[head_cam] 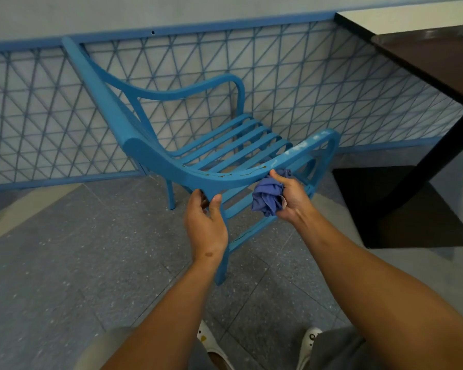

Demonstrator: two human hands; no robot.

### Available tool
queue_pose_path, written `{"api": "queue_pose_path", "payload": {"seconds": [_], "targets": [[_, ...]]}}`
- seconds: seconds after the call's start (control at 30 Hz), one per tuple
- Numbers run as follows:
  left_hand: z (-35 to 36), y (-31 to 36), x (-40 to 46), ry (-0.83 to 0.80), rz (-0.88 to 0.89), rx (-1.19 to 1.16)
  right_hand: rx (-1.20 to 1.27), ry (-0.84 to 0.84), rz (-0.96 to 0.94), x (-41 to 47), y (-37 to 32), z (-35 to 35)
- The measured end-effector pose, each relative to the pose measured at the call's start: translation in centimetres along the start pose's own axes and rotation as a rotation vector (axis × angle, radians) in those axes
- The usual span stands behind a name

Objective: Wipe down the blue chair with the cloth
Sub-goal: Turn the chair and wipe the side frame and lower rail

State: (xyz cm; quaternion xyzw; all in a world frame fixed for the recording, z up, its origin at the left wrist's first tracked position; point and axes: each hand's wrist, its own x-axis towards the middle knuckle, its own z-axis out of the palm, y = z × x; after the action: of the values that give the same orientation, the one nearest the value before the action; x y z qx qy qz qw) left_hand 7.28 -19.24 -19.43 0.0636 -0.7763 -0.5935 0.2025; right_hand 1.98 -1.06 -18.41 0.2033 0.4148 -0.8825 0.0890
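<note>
Both bare forearms reach forward and up from the lower frame. Left hand (206,222) is palm-in, fingers curled behind the blue chair (155,158) armrest with the thumb hooked over its front edge. Right hand (292,198) is fisted around a bunched cloth (266,194), thumb pressed above it, fingers wrapped behind.
</note>
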Motion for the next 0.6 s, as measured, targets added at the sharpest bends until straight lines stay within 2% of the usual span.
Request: {"api": "queue_pose_path", "payload": {"seconds": [0.43,0.6], "targets": [[-5.0,-1.8,-0.4,0.074,-0.012,-0.004,-0.097,-0.043,-0.029,-1.8,5.0,0.3],[-7.0,-2.8,0.6,0.034,0.021,0.071,-0.095,-0.038,-0.059,-2.5,6.6,0.7]]}}
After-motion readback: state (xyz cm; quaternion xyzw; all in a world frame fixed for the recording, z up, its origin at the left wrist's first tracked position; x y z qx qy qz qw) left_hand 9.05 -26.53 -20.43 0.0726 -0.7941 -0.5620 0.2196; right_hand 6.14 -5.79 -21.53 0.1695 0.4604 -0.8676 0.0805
